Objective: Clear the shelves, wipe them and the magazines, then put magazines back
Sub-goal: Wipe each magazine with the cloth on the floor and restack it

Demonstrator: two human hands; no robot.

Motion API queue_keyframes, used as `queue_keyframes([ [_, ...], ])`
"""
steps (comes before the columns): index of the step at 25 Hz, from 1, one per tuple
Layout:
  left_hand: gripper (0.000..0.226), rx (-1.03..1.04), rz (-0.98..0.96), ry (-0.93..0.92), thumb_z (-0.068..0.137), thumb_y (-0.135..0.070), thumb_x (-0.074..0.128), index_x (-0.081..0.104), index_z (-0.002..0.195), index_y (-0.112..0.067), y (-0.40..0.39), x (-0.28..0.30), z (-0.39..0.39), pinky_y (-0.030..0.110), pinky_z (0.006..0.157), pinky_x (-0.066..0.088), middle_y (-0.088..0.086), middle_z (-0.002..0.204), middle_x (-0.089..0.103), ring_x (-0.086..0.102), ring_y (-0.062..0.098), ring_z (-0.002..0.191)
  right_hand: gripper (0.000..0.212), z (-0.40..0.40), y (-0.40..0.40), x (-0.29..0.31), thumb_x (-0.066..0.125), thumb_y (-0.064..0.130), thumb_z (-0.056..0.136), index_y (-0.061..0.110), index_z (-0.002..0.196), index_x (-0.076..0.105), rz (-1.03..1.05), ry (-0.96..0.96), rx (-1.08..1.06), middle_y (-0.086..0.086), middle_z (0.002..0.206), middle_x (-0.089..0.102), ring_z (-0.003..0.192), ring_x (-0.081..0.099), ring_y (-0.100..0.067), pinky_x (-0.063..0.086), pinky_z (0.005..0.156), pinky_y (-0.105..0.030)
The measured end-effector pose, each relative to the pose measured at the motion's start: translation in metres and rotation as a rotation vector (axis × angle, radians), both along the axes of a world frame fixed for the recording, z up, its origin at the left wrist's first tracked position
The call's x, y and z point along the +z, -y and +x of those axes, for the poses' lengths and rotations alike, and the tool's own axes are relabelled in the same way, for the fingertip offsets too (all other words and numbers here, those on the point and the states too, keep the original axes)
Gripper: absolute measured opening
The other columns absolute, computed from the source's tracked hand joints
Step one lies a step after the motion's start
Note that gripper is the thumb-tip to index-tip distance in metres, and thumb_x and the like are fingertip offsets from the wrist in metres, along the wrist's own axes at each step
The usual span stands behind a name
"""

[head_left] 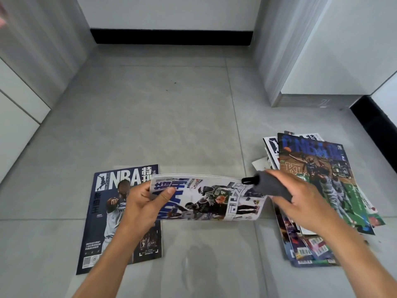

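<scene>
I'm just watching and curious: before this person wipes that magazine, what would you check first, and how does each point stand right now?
1. Left hand grips the held magazine by one end: ok.
2. Right hand holds the grey cloth: ok.
3. Cloth touches the cover: cannot tell.
4. Magazine is supported flat for wiping: not ok, it hangs curved above the floor.
5. Somewhere to set it down afterwards: ok, one dark magazine lies alone at left, apart from the messy pile at right.

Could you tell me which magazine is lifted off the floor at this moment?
The white-covered magazine, gripped by the left hand. The navy one and the pile lie on the floor.
</scene>
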State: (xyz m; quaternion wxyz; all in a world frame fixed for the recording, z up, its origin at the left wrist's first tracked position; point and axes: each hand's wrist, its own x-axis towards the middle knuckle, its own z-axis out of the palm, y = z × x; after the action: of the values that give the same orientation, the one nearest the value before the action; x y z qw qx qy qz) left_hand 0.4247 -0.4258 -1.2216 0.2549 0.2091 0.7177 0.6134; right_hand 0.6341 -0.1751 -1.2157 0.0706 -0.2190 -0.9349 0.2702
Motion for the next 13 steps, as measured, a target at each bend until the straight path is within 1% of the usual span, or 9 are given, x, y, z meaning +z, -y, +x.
queue_keyframes([
  [1,0.024,-0.01,-0.013,0.006,0.088,0.002,0.062,0.06,0.069,-0.013,0.0,0.0,0.0,0.006,0.05,0.047,-0.014,0.059,0.07,0.067,-0.002,0.057,0.072,0.004,-0.005,0.002,0.075,0.007,0.084,0.045,0.135,0.039,-0.005,0.008,-0.008,0.006,0.119,0.062,0.088,0.061,-0.009,0.045,0.073,-0.01],
  [2,0.021,-0.024,-0.017,0.003,0.088,0.001,0.062,0.062,0.073,-0.013,-0.001,0.0,0.001,0.006,0.052,0.047,-0.015,0.062,0.071,0.067,-0.003,0.059,0.069,0.001,-0.005,0.005,0.075,0.008,0.085,0.041,0.137,0.043,0.025,0.006,-0.005,0.006,0.118,0.063,0.088,0.06,-0.009,0.043,0.073,-0.009],
  [3,0.016,-0.037,-0.014,-0.003,0.088,0.0,0.062,0.065,0.079,-0.014,-0.003,-0.001,0.0,0.007,0.054,0.049,-0.017,0.068,0.073,0.068,-0.003,0.064,0.067,-0.009,0.003,0.009,0.074,0.008,0.084,0.035,0.139,0.048,0.064,-0.005,0.02,0.003,0.118,0.065,0.09,0.06,-0.009,0.043,0.075,-0.01],
  [5,0.01,-0.085,-0.014,-0.049,0.085,-0.008,0.066,0.07,0.089,-0.017,-0.008,-0.006,0.004,0.013,0.061,0.054,-0.014,0.081,0.076,0.072,0.003,0.073,0.064,-0.036,0.031,0.015,0.074,0.007,0.082,0.025,0.139,0.052,0.154,-0.07,0.134,0.0,0.12,0.068,0.094,0.062,-0.01,0.051,0.082,-0.021],
  [7,0.014,-0.123,-0.001,-0.066,0.081,-0.014,0.067,0.073,0.094,-0.016,-0.011,-0.007,0.009,0.023,0.063,0.058,-0.003,0.087,0.078,0.074,0.014,0.076,0.062,-0.06,0.06,0.02,0.07,0.011,0.077,0.025,0.134,0.05,0.215,-0.152,0.231,0.001,0.116,0.069,0.094,0.067,-0.019,0.055,0.082,-0.034],
  [8,0.015,-0.112,0.006,-0.036,0.081,-0.012,0.067,0.073,0.095,-0.014,-0.011,-0.007,0.01,0.026,0.063,0.059,0.001,0.087,0.078,0.075,0.018,0.076,0.061,-0.067,0.063,0.021,0.066,0.013,0.076,0.026,0.132,0.048,0.215,-0.176,0.257,0.003,0.114,0.068,0.093,0.066,-0.021,0.055,0.081,-0.036],
  [10,0.012,-0.059,0.002,0.053,0.085,-0.006,0.065,0.072,0.093,-0.013,-0.007,-0.006,0.006,0.026,0.059,0.059,0.004,0.084,0.078,0.075,0.02,0.073,0.058,-0.068,0.053,0.016,0.066,0.016,0.08,0.028,0.134,0.046,0.23,-0.178,0.257,0.005,0.115,0.068,0.094,0.066,-0.02,0.054,0.083,-0.036],
  [12,0.009,0.008,-0.026,0.117,0.087,-0.004,0.064,0.07,0.087,-0.011,-0.002,-0.005,-0.003,0.022,0.054,0.056,0.004,0.077,0.077,0.074,0.019,0.067,0.058,-0.053,0.032,0.009,0.069,0.025,0.085,0.03,0.138,0.045,0.247,-0.141,0.174,0.005,0.118,0.066,0.098,0.063,-0.013,0.055,0.087,-0.035],
  [13,0.007,0.038,-0.041,0.141,0.087,-0.005,0.064,0.068,0.087,-0.01,0.002,-0.006,-0.007,0.02,0.052,0.056,0.004,0.075,0.076,0.074,0.018,0.065,0.058,-0.042,0.022,0.005,0.07,0.03,0.085,0.033,0.138,0.045,0.2,-0.123,0.117,0.008,0.119,0.065,0.099,0.061,-0.006,0.056,0.086,-0.031],
])
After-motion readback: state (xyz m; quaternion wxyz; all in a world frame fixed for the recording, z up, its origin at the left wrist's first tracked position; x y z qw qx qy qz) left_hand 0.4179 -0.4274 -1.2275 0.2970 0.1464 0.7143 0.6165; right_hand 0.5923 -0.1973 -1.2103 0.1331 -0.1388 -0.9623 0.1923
